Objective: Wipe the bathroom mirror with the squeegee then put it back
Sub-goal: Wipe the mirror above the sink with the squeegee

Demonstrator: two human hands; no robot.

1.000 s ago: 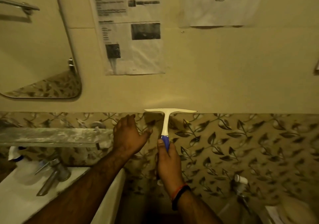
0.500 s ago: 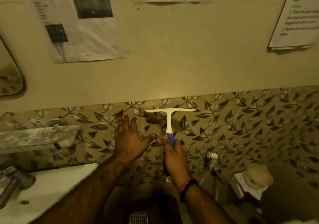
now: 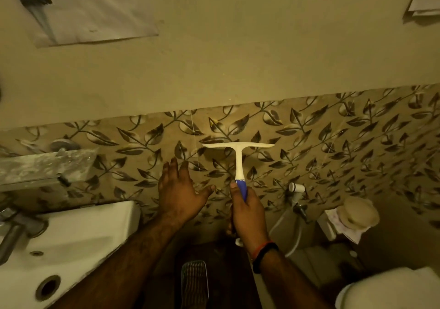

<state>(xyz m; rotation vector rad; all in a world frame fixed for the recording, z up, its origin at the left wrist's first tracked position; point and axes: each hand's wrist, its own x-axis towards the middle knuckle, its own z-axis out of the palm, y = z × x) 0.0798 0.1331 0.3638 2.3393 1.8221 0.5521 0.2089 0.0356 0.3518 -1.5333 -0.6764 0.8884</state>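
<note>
The squeegee [image 3: 238,161] was held upright in the right hand [image 3: 248,215], which was clamped round the blue grip, blade uppermost and level in front of the leaf-patterned tiles [image 3: 333,146]. The left hand [image 3: 181,194] was open, fingers spread, empty, just beside the squeegee but apart from it. No mirror was in view, so whether the wiping was done could not be judged from the glass itself; with the tool carried over tiled wall to the right of the sink [image 3: 71,237], the return step was judged to be in hand and not yet completed. No hook or holder could be made out. Whether the blade touched the wall could not be told. The lower handle end was largely hidden behind the wrist. Lighting was dim and yellow; the wall papers [image 3: 95,10] were cut off and unreadable.
</note>
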